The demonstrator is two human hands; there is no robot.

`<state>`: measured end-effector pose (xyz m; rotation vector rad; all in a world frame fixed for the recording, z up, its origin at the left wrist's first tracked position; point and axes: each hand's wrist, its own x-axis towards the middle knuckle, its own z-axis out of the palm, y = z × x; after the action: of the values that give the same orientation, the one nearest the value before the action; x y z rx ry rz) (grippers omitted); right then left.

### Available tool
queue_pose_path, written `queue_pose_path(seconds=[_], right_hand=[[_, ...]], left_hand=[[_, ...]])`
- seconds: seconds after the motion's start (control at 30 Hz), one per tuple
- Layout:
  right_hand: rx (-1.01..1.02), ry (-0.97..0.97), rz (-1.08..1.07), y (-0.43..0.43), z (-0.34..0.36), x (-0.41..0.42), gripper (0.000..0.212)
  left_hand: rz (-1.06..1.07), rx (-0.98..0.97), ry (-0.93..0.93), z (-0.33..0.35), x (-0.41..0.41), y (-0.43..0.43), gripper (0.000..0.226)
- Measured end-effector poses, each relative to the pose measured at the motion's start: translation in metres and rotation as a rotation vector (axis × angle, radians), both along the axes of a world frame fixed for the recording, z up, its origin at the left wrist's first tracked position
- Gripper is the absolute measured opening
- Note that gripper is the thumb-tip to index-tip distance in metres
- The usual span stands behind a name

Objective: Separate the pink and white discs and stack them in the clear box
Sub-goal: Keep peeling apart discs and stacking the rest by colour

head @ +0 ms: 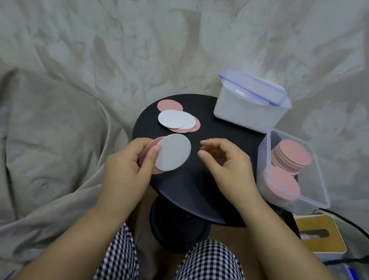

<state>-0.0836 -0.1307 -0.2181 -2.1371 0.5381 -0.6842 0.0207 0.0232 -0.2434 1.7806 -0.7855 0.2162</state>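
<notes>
My left hand [127, 168] pinches a small bunch of discs, a white disc [174, 153] facing up with pink edges showing behind it, over the left side of the round black table [213, 203]. My right hand [226, 165] hovers just to the right of them with fingers loosely curled and nothing in it. A loose pile of white and pink discs [176, 119] lies at the back of the table. The clear box [318, 189] at the right holds two stacks of pink-topped discs [290, 160].
A closed white container with a blue-trimmed lid [249, 103] stands at the back right of the table. A tan box [319, 236] and black cables lie on the floor at the right. Rumpled beige cloth surrounds the table. My checked-trousered knees are below.
</notes>
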Motion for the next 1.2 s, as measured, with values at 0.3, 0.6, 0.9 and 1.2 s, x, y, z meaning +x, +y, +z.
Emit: queue_pose_path(seconds=[0.3, 0.6, 0.9, 1.2], right_hand=[[-0.410, 0.460, 0.109, -0.029, -0.012, 0.122, 0.030], [-0.468, 0.324, 0.040, -0.029, -0.013, 0.104, 0.027], [0.199, -0.093, -0.104, -0.014, 0.004, 0.053, 0.018], [0.476, -0.105, -0.105, -0.001, -0.010, 0.027, 0.018]], left_hand=[[0.158, -0.039, 0.193, 0.013, 0.030, 0.006, 0.009], [0.213, -0.063, 0.256, 0.002, 0.040, 0.009, 0.010], [0.129, -0.141, 0.368, 0.003, 0.034, -0.015, 0.016], [-0.321, -0.175, 0.581, 0.015, 0.003, -0.039, 0.013]])
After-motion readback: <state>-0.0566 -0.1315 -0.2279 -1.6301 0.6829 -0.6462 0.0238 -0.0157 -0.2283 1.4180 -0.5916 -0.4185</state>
